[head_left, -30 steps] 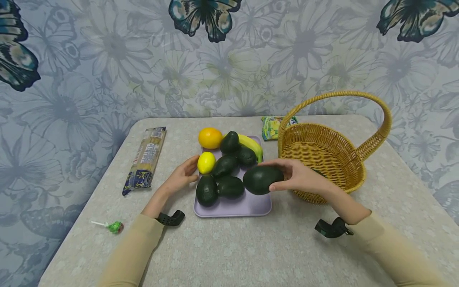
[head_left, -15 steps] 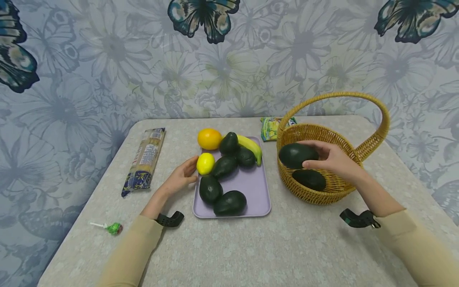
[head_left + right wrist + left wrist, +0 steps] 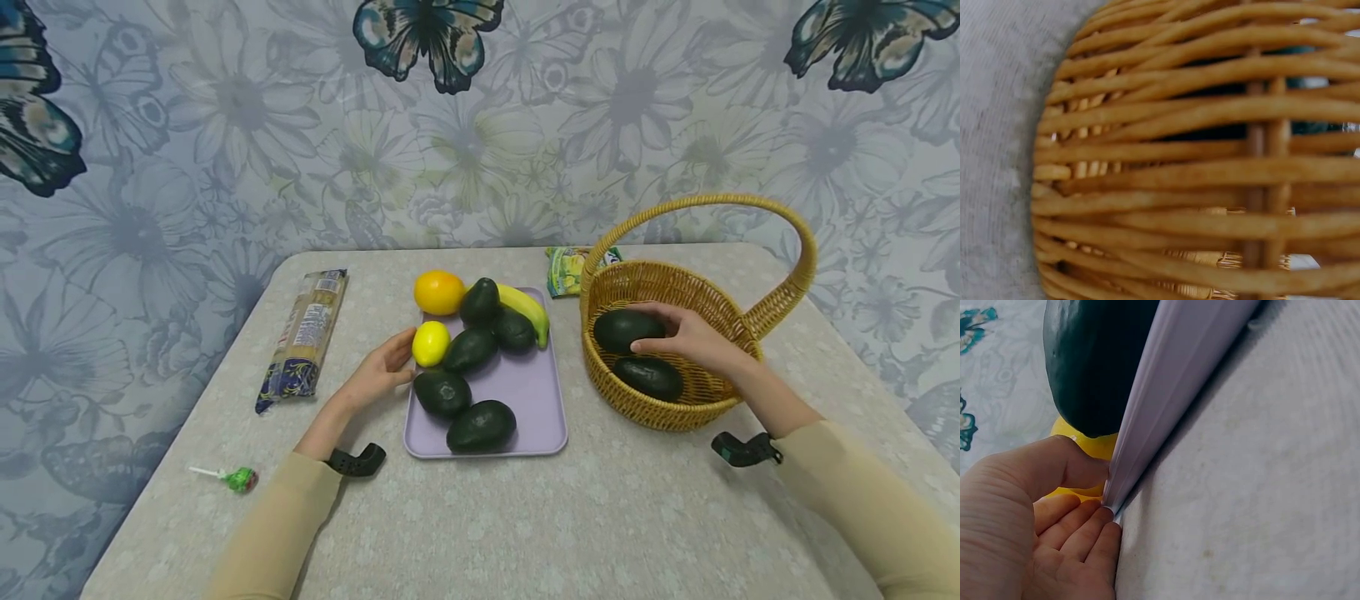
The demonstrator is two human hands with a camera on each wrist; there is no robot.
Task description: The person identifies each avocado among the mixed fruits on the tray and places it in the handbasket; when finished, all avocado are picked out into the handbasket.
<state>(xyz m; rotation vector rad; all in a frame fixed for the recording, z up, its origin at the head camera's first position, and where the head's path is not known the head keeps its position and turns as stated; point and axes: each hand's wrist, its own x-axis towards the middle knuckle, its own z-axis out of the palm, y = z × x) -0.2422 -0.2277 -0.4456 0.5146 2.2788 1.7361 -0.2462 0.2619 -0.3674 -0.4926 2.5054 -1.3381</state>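
Dark green avocado gripped in the right hand, down inside the wicker basket, toward the right edge of the worktop. Thumb on the near side, fingers partly hidden behind, spread just about as wide as the fruit. Another avocado in the basket, nearer the front rim. Can't tell from here whether touching or just apart.

Left hand at the left edge of the lilac tray, fingers loosely bent, thumb tip against the rim, not really clamped on anything.

Would guess decent weight, firm, a bit slick with that shiny skin, probably bruises if dropped. Best held round the fat middle, thumb opposite fingers, and set down gently because of the roll risk.

Compared with half a second ago: held fruit slightly lower in the basket. A full second back, over by the tray's right edge instead. Also, avocado near the tray's left edge now tipped more sideways. Left hand pretty much unmoved.
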